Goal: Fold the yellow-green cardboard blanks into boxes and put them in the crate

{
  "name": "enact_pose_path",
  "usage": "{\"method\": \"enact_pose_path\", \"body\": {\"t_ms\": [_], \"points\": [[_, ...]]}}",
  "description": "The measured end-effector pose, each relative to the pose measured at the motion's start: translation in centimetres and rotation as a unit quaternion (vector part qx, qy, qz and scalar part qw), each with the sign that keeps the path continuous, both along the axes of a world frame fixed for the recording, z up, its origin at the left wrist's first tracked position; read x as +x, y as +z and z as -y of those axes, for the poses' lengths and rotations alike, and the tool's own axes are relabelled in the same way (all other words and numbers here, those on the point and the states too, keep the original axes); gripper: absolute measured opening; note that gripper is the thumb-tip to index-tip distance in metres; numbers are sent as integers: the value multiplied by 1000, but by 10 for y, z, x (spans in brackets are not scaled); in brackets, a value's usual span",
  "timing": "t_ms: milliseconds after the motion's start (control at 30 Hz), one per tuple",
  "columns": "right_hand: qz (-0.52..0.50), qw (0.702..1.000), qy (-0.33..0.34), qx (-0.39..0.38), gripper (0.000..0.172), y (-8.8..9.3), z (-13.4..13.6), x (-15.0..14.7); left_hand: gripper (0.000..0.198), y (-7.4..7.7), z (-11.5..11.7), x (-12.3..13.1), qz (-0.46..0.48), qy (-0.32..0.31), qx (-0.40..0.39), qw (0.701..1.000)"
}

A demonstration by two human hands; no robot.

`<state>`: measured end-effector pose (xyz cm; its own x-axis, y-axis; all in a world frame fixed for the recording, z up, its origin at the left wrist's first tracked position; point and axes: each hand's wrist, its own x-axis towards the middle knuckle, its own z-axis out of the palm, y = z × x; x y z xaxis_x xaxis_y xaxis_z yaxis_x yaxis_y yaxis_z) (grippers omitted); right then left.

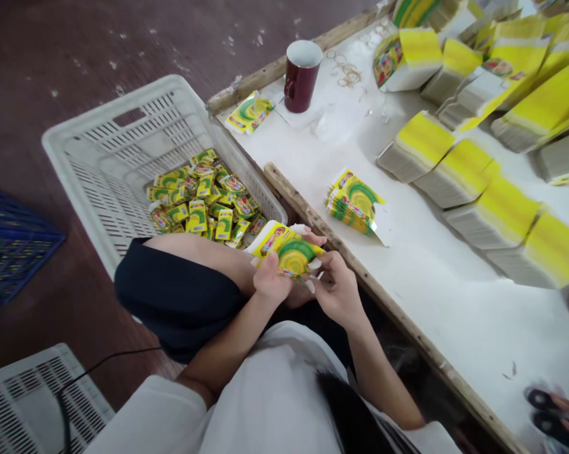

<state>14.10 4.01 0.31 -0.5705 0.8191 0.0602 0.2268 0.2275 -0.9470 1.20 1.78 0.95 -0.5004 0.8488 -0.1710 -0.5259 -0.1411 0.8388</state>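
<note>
Over my lap, beside the table's edge, I hold a yellow and green printed carton (291, 251). My left hand (272, 280) is closed around its near-left side, with the thumb on its face. At the carton's right end, my right hand (334, 287) pinches the end flaps between thumb and fingers. A small stack of similar flat cartons (353, 202) lies on the table just beyond my hands. To the left stands a white plastic crate (118, 145) with many folded yellow and green boxes (204, 198) heaped inside.
On the white tabletop (436, 271) are rows of banded carton stacks (506, 211), a dark red mug (301, 79), loose rubber bands (349, 75) and another flat carton (250, 113). Black-handled scissors (547, 410) lie near another person's hand at lower right. A blue crate (14, 246) stands on the floor.
</note>
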Motion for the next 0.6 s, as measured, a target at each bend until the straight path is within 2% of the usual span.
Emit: {"method": "enact_pose_path", "body": {"t_ms": [100,233,367,467,533,600], "points": [[-55,996,-2,-68,17,-4,11,-8,53,1,-1,-3,94,29,49,994],[-49,993,34,-101,28,-6,15,-19,57,-9,-4,-5,123,78,14,989],[-16,995,-5,-97,32,-13,4,-18,67,-30,-5,-3,88,61,-20,994],[-29,995,-54,-73,28,-15,-9,-8,72,-42,-3,-3,35,18,2,999],[-43,995,-69,-65,21,-13,-16,-1,63,-45,-1,-4,15,10,9,1000],[-52,994,-71,-68,15,-10,-19,2,49,-46,1,-5,7,34,-8,999]]}}
